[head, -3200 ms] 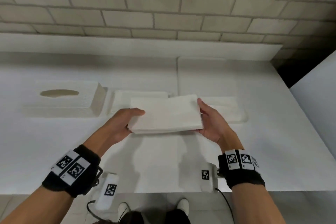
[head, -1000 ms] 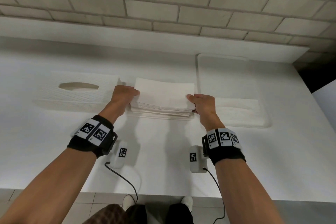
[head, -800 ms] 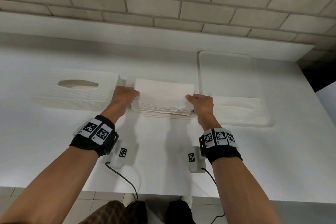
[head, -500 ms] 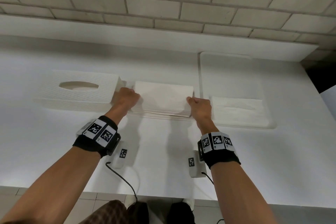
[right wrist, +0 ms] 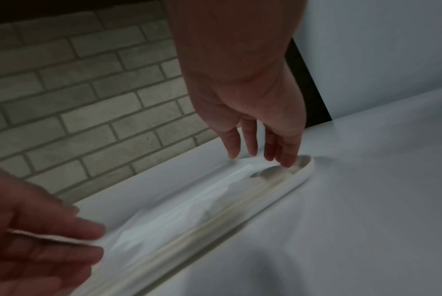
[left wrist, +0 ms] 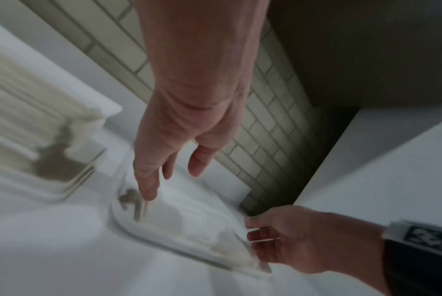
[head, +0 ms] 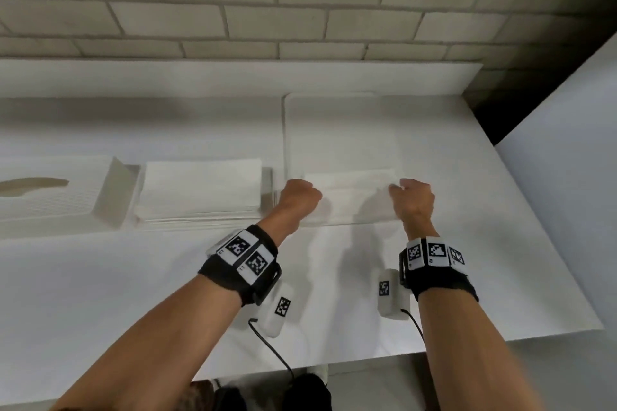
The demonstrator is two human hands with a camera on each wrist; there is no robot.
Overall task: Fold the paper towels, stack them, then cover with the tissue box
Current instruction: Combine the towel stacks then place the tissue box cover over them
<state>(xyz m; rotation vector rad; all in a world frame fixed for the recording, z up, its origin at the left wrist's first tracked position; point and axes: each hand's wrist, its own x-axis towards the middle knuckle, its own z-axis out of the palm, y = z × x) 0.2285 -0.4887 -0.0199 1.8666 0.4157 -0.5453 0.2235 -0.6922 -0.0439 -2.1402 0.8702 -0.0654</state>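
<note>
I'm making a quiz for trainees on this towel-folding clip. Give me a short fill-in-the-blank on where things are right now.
1. The folded stack lies directly to the ____ of the tissue box.
2. The left hand and right hand both reach the unfolded towel lying in a shallow ____.
3. The wall behind the table is made of ____.

Missing words: right; tray; brick

light: dim, even | shadows: soft under forearms | wrist views: motion-blurred, dark | edges: bowed
</note>
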